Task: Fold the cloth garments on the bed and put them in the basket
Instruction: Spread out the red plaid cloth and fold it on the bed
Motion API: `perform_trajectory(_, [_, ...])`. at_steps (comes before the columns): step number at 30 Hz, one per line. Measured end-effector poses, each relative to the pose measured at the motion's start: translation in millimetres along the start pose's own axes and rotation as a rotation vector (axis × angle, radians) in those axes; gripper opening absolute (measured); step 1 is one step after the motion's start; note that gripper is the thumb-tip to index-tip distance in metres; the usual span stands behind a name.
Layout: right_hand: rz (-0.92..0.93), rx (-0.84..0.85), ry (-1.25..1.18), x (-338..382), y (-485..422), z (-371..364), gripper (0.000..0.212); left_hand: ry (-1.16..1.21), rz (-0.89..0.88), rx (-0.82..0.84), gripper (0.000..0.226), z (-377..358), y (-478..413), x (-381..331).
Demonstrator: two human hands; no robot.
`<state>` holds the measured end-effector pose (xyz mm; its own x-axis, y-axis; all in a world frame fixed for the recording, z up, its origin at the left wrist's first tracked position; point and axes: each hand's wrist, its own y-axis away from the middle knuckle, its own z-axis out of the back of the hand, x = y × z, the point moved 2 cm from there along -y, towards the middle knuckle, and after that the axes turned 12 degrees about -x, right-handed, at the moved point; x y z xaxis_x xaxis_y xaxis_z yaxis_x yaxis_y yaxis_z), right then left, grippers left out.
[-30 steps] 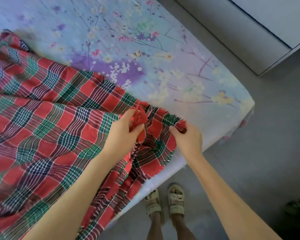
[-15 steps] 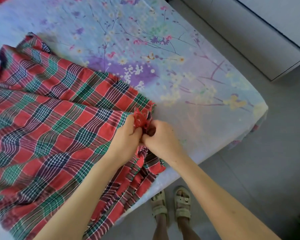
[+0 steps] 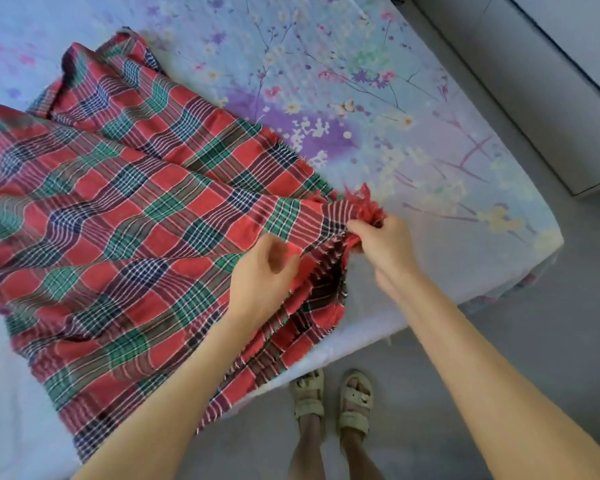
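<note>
I see the red plaid cloth [image 3: 136, 216] spread over the bed [image 3: 413, 140], reaching its near edge. My right hand [image 3: 385, 244] pinches the gathered fringed corner; my left hand [image 3: 260, 282] rests loosely curled on the cloth, gripping nothing.

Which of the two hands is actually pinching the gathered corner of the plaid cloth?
The right hand: its fingers clamp the bunched, frayed corner of the plaid cloth. The left hand only lies loosely curled against the cloth beside it.
</note>
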<state>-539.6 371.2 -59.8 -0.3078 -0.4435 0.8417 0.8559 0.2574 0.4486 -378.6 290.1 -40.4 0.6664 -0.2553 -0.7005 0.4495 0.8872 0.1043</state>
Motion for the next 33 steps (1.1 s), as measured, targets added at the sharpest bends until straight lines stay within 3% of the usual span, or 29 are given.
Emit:
perform_trajectory(2, [-0.035, -0.053, -0.021, -2, -10, 5, 0.026, -0.267, -0.072, -0.053, 0.026, -3, 26, 29])
perform_trajectory(5, [-0.048, -0.091, -0.025, -7, -19, 7, 0.026, -0.593, -0.02, 0.024, 0.055, -14, 58, 83])
perform_trajectory(8, [-0.046, -0.13, -0.001, -17, -27, 8, 0.022, -0.726, 0.036, 0.011, 0.072, -17, 81, 117])
perform_trajectory(10, [-0.066, -0.142, -0.016, -10, -21, 8, 0.005, -0.742, 0.012, -0.044, 0.072, -19, 89, 126])
perform_trajectory(13, [-0.079, -0.128, -0.065, 3, -14, 7, 0.022, -0.754, -0.059, -0.117, 0.066, -25, 85, 121])
perform_trajectory(18, [0.03, -0.103, -0.14, 38, -9, 9, 0.022, -0.676, -0.049, -0.279, 0.048, -23, 66, 105])
perform_trajectory(23, [0.067, -0.107, -0.211, 72, 3, 9, 0.023, -0.619, 0.163, -0.341, 0.051, 29, 84, 134])
perform_trajectory(28, [0.143, -0.102, -0.244, 126, 31, 3, 0.024, -0.53, 0.456, -0.426, 0.025, 103, 110, 181])
perform_trajectory(33, [0.318, -0.072, -0.262, 202, 66, -5, 0.014, -0.284, 0.874, -0.645, 0.021, 163, 133, 204])
